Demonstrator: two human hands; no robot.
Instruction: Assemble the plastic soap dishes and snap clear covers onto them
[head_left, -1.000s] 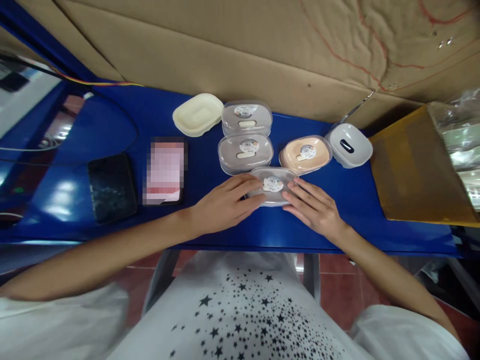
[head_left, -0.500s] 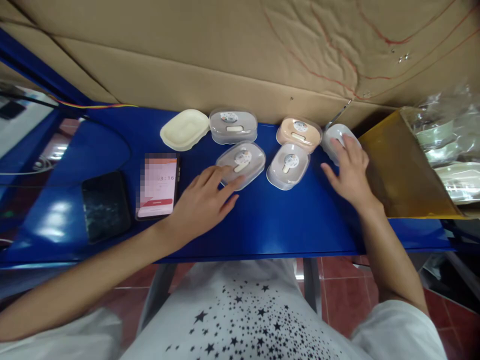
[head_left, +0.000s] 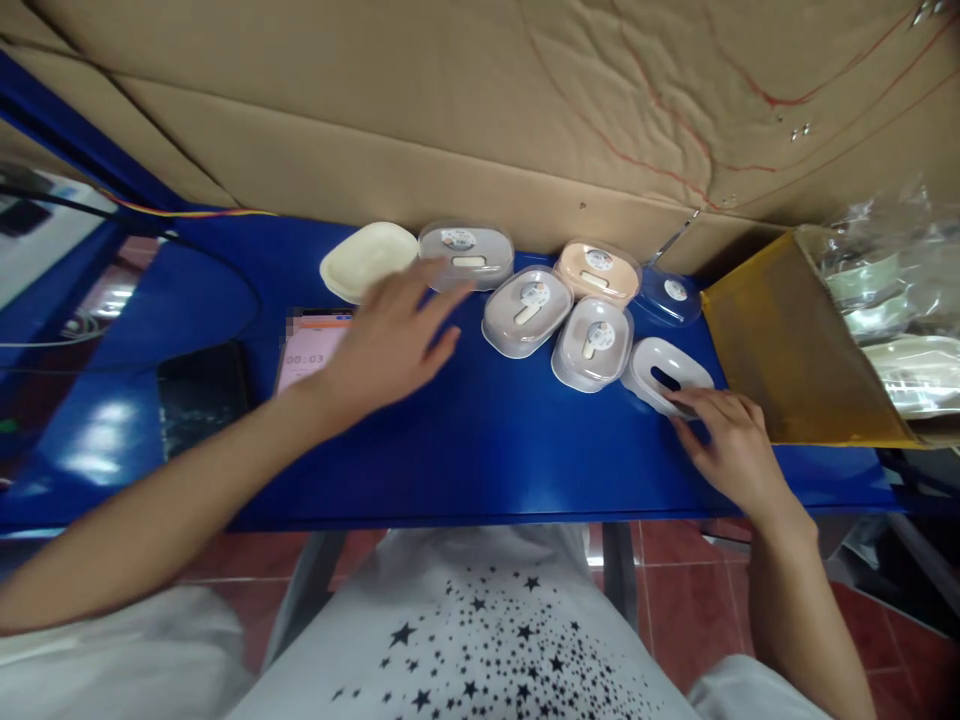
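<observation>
My right hand (head_left: 724, 435) pinches the near right rim of a light grey oval dish (head_left: 645, 362) with a slot-like hole in its middle. Behind that dish lies a clear lid (head_left: 664, 298) with a round label. My left hand (head_left: 390, 335), smeared a little by motion, hovers empty with fingers apart between a cream dish (head_left: 360, 260) and a lidded grey soap box (head_left: 480, 245). Two more lidded grey soap boxes (head_left: 517, 325) (head_left: 581, 358) and a peach one (head_left: 600, 270) stand to its right, each labelled.
A phone with a lit timer screen (head_left: 304, 350) is partly covered by my left hand, and a dark phone (head_left: 202, 395) lies left of it. An open cardboard box (head_left: 795, 350) with bagged dishes stands at the right. A cardboard wall (head_left: 337, 120) backs the blue table (head_left: 480, 450).
The light grey dish has come nearer in my right hand, and the clear lid now shows behind it. Two grey soap boxes sit further right. My left hand has left one and moved left.
</observation>
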